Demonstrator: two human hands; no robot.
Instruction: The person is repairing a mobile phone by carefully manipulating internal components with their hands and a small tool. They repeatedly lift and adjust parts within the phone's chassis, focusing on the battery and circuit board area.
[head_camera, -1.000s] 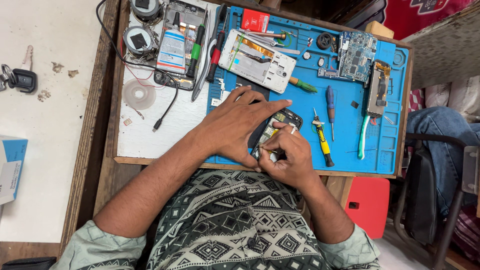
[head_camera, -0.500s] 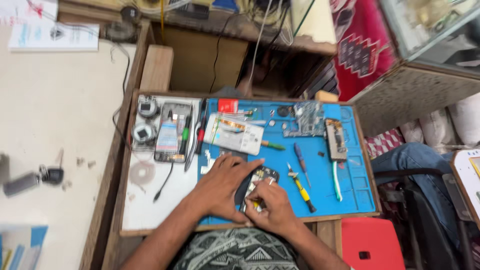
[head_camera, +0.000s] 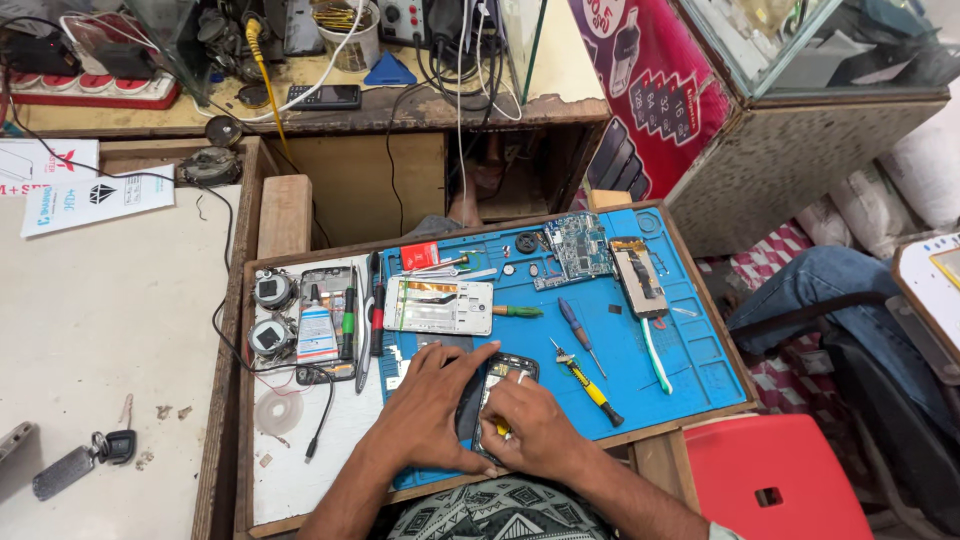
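Blue rubber mat (head_camera: 690, 360) covers the wooden tray. Near its front edge lies a black opened phone (head_camera: 497, 392). The left hand (head_camera: 432, 415) lies flat, fingers spread, pressing the phone down. The right hand (head_camera: 535, 425) pinches a small yellow tool (head_camera: 502, 429), maybe a pick. A yellow-handled screwdriver (head_camera: 590, 384) lies just beside.

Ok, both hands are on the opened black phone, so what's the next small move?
Probably keep the left hand pressing the phone flat on the blue mat while the right hand works its small yellow tool along the phone's edge, since the tool sits there.
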